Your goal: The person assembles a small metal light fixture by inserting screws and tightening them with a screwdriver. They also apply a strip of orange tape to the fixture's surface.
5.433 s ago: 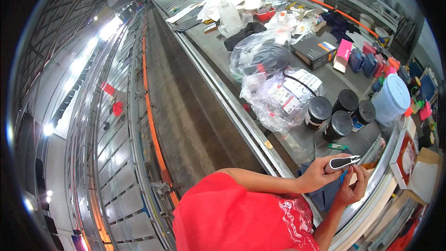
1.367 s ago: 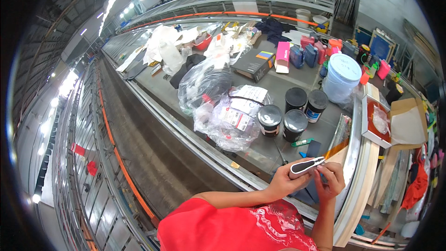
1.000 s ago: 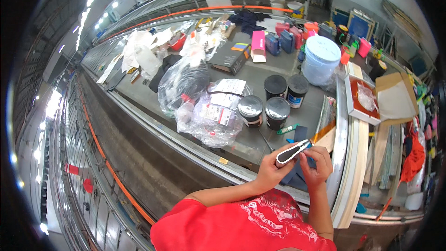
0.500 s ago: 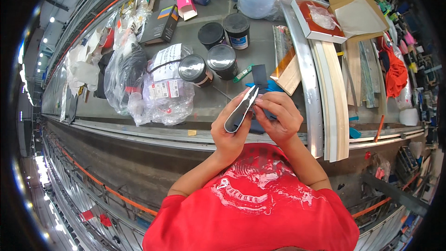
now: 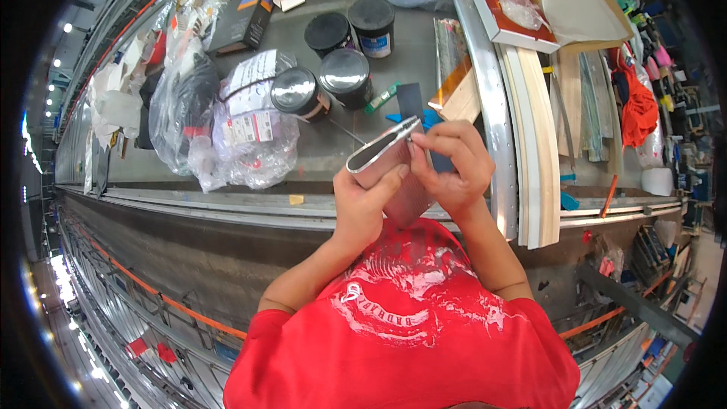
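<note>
A short hollow metal profile point(image 5: 403, 198) with a teardrop-shaped open end and ribbed sides is held in front of my chest. My left hand point(image 5: 362, 204) wraps round its lower left side, thumb across the ribbed face. The thumb and forefinger of my right hand point(image 5: 460, 160) pinch together at the profile's narrow end; anything small between them is too little to make out. Just beyond the narrow end, a black flat strip point(image 5: 410, 98) lies on the table by something blue point(image 5: 432, 117). A green utility knife point(image 5: 382, 97) rests to the left of the strip.
Several black tubs, one with a silvery lid point(image 5: 345, 70), stand ahead of my hands. Plastic-wrapped packages point(image 5: 254, 144) cover the left side. A metal beam point(image 5: 496, 113) and wooden planks point(image 5: 539, 159) run along the right, under an open white box point(image 5: 485, 19).
The profile has turned in my left hand, so its ribbed face and more of its open end show. Both hands remain on it. The table scene has shifted slightly up and left.
</note>
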`<state>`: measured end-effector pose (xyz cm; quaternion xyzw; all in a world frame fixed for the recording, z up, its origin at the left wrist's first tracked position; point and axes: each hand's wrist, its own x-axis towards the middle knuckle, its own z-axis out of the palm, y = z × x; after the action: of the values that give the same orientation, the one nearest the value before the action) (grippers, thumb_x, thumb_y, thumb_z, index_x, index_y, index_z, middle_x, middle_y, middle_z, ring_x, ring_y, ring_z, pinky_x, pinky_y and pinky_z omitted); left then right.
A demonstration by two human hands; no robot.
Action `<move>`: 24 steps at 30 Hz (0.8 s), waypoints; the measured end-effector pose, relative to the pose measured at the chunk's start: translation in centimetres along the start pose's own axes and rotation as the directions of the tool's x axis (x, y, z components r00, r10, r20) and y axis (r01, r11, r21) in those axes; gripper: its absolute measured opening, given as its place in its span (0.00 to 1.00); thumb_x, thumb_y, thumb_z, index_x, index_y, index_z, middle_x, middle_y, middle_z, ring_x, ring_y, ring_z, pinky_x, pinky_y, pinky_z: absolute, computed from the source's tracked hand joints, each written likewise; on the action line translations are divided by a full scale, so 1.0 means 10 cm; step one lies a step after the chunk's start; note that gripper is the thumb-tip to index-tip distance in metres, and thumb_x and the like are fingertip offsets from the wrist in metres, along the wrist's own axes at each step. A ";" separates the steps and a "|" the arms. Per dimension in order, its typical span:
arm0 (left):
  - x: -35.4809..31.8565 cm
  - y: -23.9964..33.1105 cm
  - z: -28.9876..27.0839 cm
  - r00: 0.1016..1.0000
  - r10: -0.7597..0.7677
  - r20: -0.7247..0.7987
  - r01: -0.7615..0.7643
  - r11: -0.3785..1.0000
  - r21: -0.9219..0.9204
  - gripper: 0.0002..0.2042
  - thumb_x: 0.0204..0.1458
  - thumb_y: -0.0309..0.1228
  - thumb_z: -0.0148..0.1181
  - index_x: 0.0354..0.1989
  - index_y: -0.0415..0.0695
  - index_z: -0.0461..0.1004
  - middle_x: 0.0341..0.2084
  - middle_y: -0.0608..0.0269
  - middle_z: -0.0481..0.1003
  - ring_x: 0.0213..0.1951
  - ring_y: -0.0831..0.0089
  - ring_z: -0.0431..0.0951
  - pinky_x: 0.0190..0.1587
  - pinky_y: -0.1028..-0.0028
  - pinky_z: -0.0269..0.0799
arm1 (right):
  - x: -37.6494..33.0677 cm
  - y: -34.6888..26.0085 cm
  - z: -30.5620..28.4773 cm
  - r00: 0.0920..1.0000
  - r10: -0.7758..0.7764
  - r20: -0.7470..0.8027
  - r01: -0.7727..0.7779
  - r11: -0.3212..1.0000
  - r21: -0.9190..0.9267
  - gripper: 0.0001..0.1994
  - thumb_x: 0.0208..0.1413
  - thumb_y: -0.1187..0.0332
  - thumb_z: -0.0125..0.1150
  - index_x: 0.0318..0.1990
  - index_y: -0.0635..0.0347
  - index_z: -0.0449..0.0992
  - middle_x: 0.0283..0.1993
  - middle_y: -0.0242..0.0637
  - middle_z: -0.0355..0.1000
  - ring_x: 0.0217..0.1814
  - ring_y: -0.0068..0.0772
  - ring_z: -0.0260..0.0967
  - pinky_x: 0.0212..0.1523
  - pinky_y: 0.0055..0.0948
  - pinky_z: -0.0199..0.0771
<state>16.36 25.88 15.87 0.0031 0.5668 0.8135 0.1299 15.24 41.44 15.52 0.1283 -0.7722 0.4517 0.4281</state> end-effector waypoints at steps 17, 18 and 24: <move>0.06 0.11 0.06 0.985 -0.164 -0.046 0.154 0.973 -0.169 0.18 0.50 0.23 0.64 0.51 0.34 0.73 0.43 0.56 0.78 0.45 0.70 0.79 0.50 0.70 0.73 | 0.16 0.03 -0.10 0.983 0.081 0.164 -0.091 0.994 0.058 0.09 0.40 0.81 0.70 0.32 0.64 0.79 0.32 0.39 0.76 0.32 0.31 0.76 0.34 0.25 0.76; 0.07 0.09 0.06 0.983 -0.176 -0.045 0.164 0.967 -0.197 0.18 0.51 0.23 0.64 0.51 0.35 0.72 0.43 0.56 0.78 0.45 0.70 0.79 0.50 0.69 0.73 | 0.15 0.03 -0.09 0.984 0.096 0.151 -0.107 0.992 0.066 0.09 0.40 0.81 0.70 0.32 0.64 0.79 0.32 0.39 0.76 0.32 0.31 0.76 0.33 0.24 0.76; 0.12 0.07 -0.03 0.973 -0.229 -0.006 0.221 0.948 -0.228 0.21 0.52 0.25 0.63 0.54 0.38 0.68 0.47 0.58 0.75 0.49 0.69 0.76 0.52 0.67 0.72 | 0.11 0.10 -0.03 0.984 0.089 0.154 -0.105 0.990 0.096 0.09 0.41 0.81 0.69 0.33 0.63 0.80 0.32 0.36 0.76 0.29 0.25 0.74 0.31 0.21 0.75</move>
<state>15.05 25.66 16.29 -0.0894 0.4693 0.8525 0.2121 14.20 42.48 15.91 0.1461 -0.7830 0.5005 0.3391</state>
